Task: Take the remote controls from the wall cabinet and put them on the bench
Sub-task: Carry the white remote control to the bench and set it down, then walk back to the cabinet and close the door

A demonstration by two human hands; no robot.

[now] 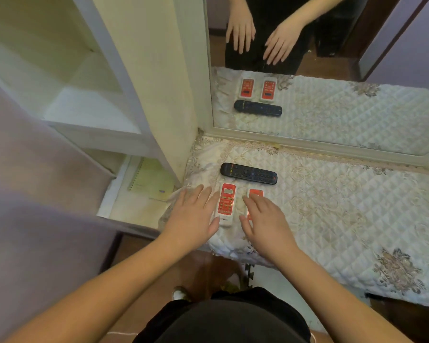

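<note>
I am resting both hands, left (196,214) and right (265,219), fingers released, beside the red remotes (226,204) below the black remote (248,173); these look light, rigid, best gripped along their sides.

Three remotes (248,173) on bench (332,219) (hands flat)

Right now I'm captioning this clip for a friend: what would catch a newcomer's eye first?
Two red remotes lie side by side near the front edge of the quilted bench, flanked by both hands, the right one partly covering one. A black remote lies crosswise behind them, all doubled in the mirror.
</note>
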